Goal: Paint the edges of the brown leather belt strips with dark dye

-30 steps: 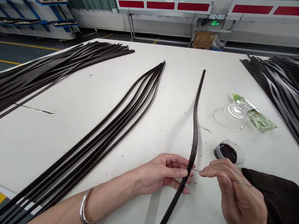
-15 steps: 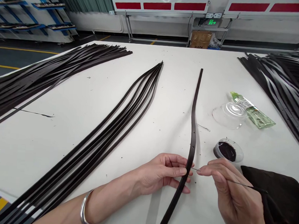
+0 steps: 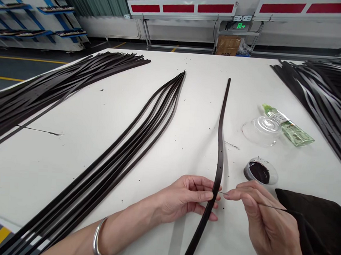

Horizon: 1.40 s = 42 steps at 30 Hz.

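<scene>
Hardly any motion since one second earlier: framing drifted slightly, both hands keep their places at the strap. Left hand pinches the dark strap between thumb and fingers; right hand grips a thin metal tool. Key relation: strap's long axis runs away from the person, tool lies crosswise, its point at the strap's right edge (contact too fine to confirm). Left hand is nearer, on the strap; right stands just apart. Beyond the right hand: small dish of dark liquid; dark cloth beside that hand. Farther left: strap bundle, roughly lengthwise too.
</scene>
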Tool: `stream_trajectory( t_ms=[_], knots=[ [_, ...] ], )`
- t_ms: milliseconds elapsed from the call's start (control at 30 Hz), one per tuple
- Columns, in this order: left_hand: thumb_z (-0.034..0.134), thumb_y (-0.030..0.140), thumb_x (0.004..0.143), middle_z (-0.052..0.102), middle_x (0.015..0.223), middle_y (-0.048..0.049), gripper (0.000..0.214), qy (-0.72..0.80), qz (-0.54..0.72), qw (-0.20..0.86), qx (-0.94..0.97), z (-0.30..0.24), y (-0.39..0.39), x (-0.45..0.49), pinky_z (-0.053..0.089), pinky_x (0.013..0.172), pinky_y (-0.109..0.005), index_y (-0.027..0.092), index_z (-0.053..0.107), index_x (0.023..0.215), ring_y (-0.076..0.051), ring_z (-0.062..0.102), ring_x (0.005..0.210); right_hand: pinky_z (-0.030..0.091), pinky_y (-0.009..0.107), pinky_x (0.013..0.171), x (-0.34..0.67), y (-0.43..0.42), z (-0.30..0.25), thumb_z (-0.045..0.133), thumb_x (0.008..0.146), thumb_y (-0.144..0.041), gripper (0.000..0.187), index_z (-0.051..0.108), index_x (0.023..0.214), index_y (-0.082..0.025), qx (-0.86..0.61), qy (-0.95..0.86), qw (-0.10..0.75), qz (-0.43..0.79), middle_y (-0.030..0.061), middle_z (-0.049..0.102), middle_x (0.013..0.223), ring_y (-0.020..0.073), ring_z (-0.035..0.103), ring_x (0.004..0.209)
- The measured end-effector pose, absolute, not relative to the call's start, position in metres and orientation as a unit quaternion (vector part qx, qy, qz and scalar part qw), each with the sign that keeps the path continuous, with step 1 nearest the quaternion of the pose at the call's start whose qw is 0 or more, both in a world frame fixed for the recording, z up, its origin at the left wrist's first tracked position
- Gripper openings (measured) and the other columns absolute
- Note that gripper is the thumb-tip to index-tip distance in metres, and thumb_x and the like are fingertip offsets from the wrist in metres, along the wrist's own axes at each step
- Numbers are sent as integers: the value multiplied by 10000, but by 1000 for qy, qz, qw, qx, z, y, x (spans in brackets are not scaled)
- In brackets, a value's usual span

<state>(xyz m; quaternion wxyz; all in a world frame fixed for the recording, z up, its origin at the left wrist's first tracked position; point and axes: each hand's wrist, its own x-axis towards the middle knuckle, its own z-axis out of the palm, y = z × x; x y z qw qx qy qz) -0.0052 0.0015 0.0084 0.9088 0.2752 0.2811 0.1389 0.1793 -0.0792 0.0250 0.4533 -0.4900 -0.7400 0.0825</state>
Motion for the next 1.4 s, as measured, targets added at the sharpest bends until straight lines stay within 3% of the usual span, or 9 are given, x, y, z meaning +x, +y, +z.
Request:
stream_trajectory(
  t_ms=[333, 433, 533, 633, 767, 1033, 1167, 1333, 1400],
  knots=[
    [804, 234, 746, 670, 974, -95, 282, 286, 149, 909, 263, 6, 1, -6, 570, 781, -400, 135, 704, 990, -183, 642, 848, 527, 227, 733, 181, -90, 26, 381, 959, -85, 288, 645, 950, -200, -550, -676, 481, 95, -3, 696, 822, 108, 664, 807],
    [793, 246, 760, 660, 971, -83, 298, 280, 156, 910, 264, 5, 1, -6, 569, 790, -397, 144, 713, 1028, -181, 645, 851, 546, 247, 816, 181, -95, 21, 378, 986, -143, 297, 662, 961, -227, -613, -586, 521, 99, 1, 703, 927, 115, 687, 878],
    [781, 244, 773, 660, 948, -78, 304, 270, 154, 913, 264, 6, 1, -7, 565, 792, -379, 150, 714, 1055, -175, 648, 847, 549, 305, 903, 178, -92, 11, 521, 950, -207, 127, 625, 1021, -223, -632, -540, 536, 149, 34, 668, 1100, 163, 673, 1008],
    [774, 242, 782, 665, 940, -78, 304, 254, 158, 916, 267, 7, 0, -7, 560, 791, -360, 159, 714, 1069, -172, 650, 844, 581, 275, 808, 174, -85, 1, 670, 860, -239, 137, 575, 955, -213, -612, -522, 557, 205, 45, 647, 1037, 176, 672, 976],
    [776, 246, 781, 681, 928, -84, 272, 242, 159, 918, 272, 7, -2, -6, 563, 790, -365, 153, 725, 1031, -179, 655, 846, 586, 245, 688, 171, -76, -1, 741, 796, -272, 242, 511, 830, -208, -600, -494, 566, 276, 20, 617, 892, 157, 675, 822],
    [787, 265, 764, 703, 902, -102, 284, 231, 118, 921, 291, 10, -4, -10, 572, 790, -362, 110, 739, 997, -174, 678, 788, 561, 238, 658, 179, -53, 29, 808, 723, -343, 322, 562, 857, -184, -632, -423, 585, 282, 23, 629, 880, 144, 657, 780],
    [805, 235, 741, 703, 890, -94, 260, 233, 118, 921, 289, 10, -3, -11, 569, 791, -347, 123, 743, 967, -169, 676, 783, 567, 244, 646, 182, -50, 35, 799, 732, -372, 315, 596, 874, -177, -641, -436, 571, 270, 41, 659, 876, 154, 668, 775],
    [811, 208, 728, 693, 857, -86, 232, 268, 147, 912, 274, 9, -5, -8, 575, 773, -338, 122, 726, 927, -154, 656, 770, 568, 364, 889, 204, -63, 36, 619, 895, -409, 304, 647, 1118, -205, -651, -465, 545, 252, 71, 699, 1087, 203, 699, 977],
    [809, 205, 733, 691, 877, -89, 234, 294, 152, 904, 271, 11, -5, -7, 580, 769, -339, 125, 719, 934, -154, 652, 781, 572, 364, 870, 223, -67, 36, 544, 943, -413, 322, 646, 1179, -220, -667, -473, 532, 220, 62, 708, 1087, 188, 713, 917]
  ],
)
